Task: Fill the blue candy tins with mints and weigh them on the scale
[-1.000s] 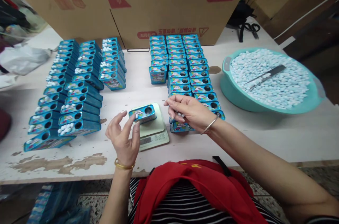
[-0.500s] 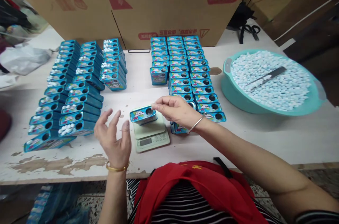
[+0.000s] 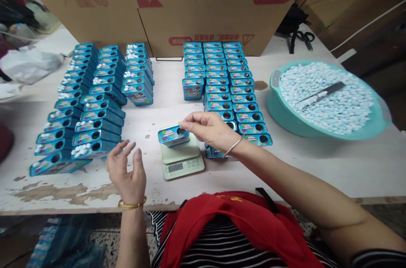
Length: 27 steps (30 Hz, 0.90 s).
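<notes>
A blue tin (image 3: 173,135) with a round dark hole in its top stands on a pale green kitchen scale (image 3: 180,160). My right hand (image 3: 211,130) is over the tin's right end, thumb and fingers pinched beside the hole; whatever they hold is hidden. My left hand (image 3: 127,170) is raised with fingers apart and holds nothing, left of the scale and near a blue tin (image 3: 95,149) with white candies on its lid. Rows of blue tins (image 3: 106,77) at the left carry white candies, while the tins (image 3: 217,82) at the right show open holes.
At the right stands a turquoise basin (image 3: 282,118) full of pale candies, with a dark flat tool (image 3: 333,88) lying on them. A large cardboard box (image 3: 196,10) borders the table's back. White plastic bags (image 3: 28,65) lie at the far left, and black scissors (image 3: 306,39) at the back right.
My left hand has moved left and slightly down, away from the scale. My right hand remains pinched at the tin on the scale. The whole view has shifted slightly.
</notes>
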{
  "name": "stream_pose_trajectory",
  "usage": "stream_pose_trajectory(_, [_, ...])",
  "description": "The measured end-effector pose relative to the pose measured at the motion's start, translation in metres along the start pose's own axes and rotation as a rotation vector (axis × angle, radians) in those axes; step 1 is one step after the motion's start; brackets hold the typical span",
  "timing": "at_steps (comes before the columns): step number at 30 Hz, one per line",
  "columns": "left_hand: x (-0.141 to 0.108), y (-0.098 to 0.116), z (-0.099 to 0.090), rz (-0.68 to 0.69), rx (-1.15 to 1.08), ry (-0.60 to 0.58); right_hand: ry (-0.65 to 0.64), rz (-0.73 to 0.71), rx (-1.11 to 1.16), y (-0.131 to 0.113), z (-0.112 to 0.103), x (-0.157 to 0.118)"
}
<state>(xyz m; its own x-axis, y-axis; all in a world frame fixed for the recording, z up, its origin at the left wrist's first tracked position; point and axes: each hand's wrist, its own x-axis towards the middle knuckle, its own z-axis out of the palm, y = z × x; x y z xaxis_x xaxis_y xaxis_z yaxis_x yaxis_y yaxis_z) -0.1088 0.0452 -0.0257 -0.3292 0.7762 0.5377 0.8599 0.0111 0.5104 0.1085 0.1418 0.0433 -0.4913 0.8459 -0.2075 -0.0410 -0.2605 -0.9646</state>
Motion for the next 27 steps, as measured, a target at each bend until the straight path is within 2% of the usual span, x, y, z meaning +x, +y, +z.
stream_pose_trajectory(7, [0.001, 0.001, 0.001, 0.023, -0.036, -0.010, 0.005, -0.040, -0.018, 0.000, 0.003, 0.002])
stream_pose_trajectory(12, [0.001, 0.004, 0.006, 0.040, -0.040, -0.020, -0.011, -0.089, -0.155, 0.008, 0.003, 0.012])
stream_pose_trajectory(16, [0.006, 0.011, 0.006, 0.071, -0.074, -0.057, 0.047, -0.089, -0.217, 0.008, 0.000, 0.016])
stream_pose_trajectory(20, [0.026, 0.016, 0.011, 0.249, -0.097, -0.216, 0.039, -0.067, -0.033, 0.002, -0.008, 0.005])
stream_pose_trajectory(24, [0.065, 0.020, 0.036, 0.524, -0.084, -0.529, 0.007, 0.051, 0.158, 0.002, -0.026, -0.019])
stream_pose_trajectory(25, [0.076, 0.022, 0.044, 0.574, -0.084, -0.565, 0.025, 0.067, 0.201, 0.002, -0.032, -0.026])
stream_pose_trajectory(27, [0.100, 0.028, 0.062, 0.638, -0.076, -0.548, 0.069, 0.074, 0.287, 0.005, -0.047, -0.044])
